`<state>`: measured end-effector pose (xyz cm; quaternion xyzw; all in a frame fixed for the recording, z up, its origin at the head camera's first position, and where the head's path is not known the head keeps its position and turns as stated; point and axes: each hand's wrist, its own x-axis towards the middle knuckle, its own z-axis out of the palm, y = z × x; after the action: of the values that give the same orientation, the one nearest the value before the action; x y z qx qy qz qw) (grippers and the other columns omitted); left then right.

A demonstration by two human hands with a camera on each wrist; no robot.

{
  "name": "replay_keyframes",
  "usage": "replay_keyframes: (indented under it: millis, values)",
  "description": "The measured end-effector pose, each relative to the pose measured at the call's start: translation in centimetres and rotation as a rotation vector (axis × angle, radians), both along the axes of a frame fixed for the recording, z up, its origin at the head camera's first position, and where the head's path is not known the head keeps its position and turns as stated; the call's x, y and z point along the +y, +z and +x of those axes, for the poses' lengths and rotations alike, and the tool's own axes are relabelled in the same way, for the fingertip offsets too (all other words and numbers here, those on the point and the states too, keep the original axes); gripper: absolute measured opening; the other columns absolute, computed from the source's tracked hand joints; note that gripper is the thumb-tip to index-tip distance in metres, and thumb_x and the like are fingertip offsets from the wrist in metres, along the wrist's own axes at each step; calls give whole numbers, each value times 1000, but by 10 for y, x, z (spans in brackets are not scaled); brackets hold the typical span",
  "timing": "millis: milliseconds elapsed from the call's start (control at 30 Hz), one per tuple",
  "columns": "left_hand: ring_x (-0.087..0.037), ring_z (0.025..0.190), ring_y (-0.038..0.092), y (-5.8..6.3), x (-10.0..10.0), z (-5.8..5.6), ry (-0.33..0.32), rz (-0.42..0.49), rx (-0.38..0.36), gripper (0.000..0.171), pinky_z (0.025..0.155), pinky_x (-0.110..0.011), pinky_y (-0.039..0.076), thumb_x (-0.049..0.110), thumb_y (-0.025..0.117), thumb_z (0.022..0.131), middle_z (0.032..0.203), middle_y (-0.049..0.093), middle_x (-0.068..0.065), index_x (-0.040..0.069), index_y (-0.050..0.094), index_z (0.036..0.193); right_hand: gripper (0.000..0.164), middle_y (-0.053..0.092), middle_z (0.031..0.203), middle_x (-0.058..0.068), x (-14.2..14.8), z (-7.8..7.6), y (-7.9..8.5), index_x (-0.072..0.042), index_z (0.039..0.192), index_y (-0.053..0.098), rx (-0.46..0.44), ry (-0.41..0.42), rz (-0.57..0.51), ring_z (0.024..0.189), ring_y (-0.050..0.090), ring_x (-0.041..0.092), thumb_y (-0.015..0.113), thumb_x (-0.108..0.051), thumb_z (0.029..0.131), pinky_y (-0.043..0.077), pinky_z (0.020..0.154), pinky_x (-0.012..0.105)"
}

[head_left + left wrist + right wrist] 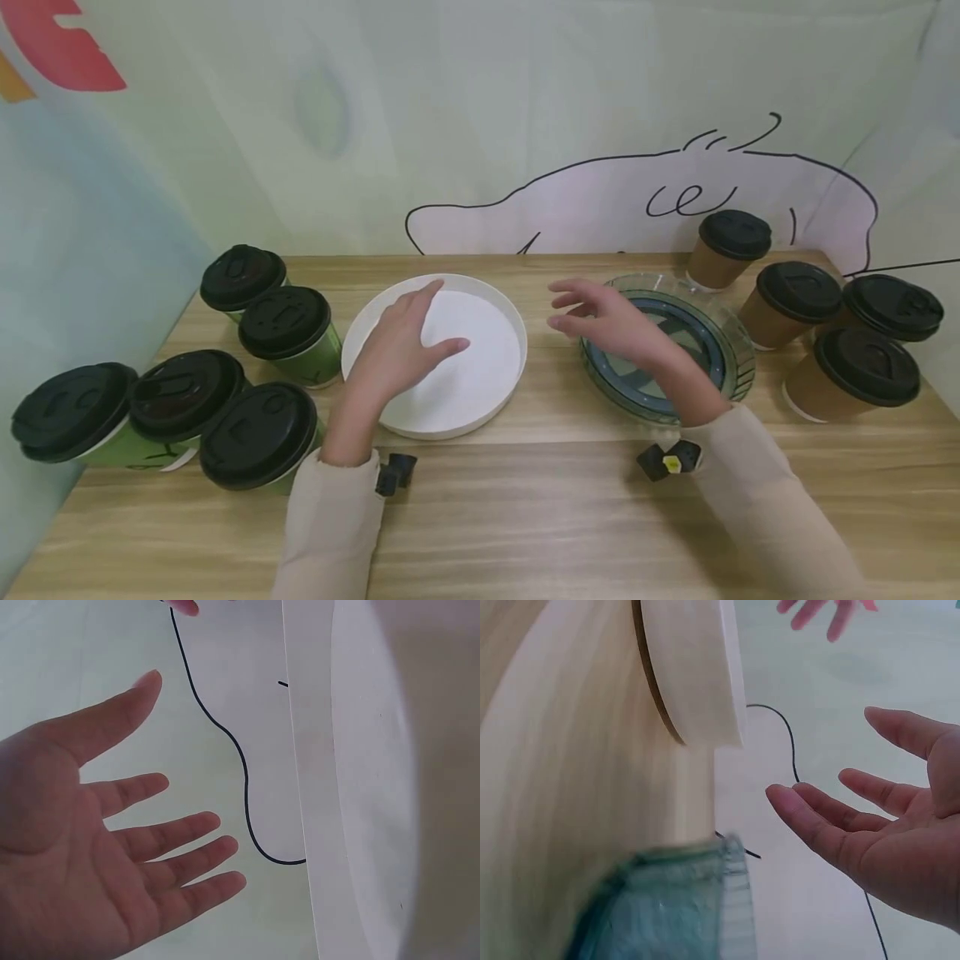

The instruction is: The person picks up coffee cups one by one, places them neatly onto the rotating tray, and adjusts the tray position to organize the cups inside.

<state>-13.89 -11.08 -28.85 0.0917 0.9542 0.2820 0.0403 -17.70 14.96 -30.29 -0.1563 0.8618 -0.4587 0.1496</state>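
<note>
Left hand (401,346) and right hand (611,321) held empty, fingers loosely spread, near round white shallow tray (457,358) and round clear green-tinted dish (693,342) on wood-grain surface (525,508); black-lidded green paper cup (295,333) beside tray might be toppled by outward left-hand sweep.

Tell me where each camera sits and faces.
Head: on the head, facing forward and down at black-lidded paper cups, round white tray, green glass dish; left hand, right hand, sleeves show.
Left wrist: on that wrist, facing the tray and backdrop; left palm and right fingertips show.
Right wrist: on that wrist, facing tray, dish and backdrop; right palm and left fingertips show.
Both wrist views share the tray.
</note>
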Motion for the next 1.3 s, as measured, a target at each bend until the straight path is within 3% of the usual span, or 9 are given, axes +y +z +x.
replay_keyframes:
  millis: [167, 433, 667, 1300]
  values:
    - [-37, 130, 27, 2, -3, 2, -1, 16, 10, 77, 103, -51, 27, 32, 66, 84, 143, 30, -19, 6, 26, 144, 47, 49, 124, 20, -14, 1, -13, -5, 133, 43, -67, -6, -122, 102, 57, 30, 59, -16, 90, 50, 83, 42]
    - [-35, 131, 25, 11, -8, 9, 3, 20, 42, 75, 105, -50, 24, 32, 65, 85, 144, 29, -19, 4, 27, 143, 50, 50, 120, 20, -30, -2, -33, -1, 135, 39, -152, -51, -162, 97, 58, 30, 58, -11, 90, 52, 80, 39]
    - [-35, 132, 23, 24, -15, 22, 23, 39, 60, 74, 105, -51, 22, 31, 64, 86, 145, 28, -17, 4, 26, 143, 50, 50, 116, 23, -39, -4, -47, -1, 135, 38, -187, -99, -168, 92, 59, 30, 57, -5, 89, 54, 74, 34]
    - [-32, 130, 28, 39, -30, 62, 94, 108, 180, 70, 101, -53, 28, 34, 65, 84, 141, 34, -14, 10, 32, 141, 50, 47, 118, 20, -43, -2, -53, -8, 137, 37, -251, -146, -197, 86, 62, 27, 55, -5, 91, 54, 74, 33]
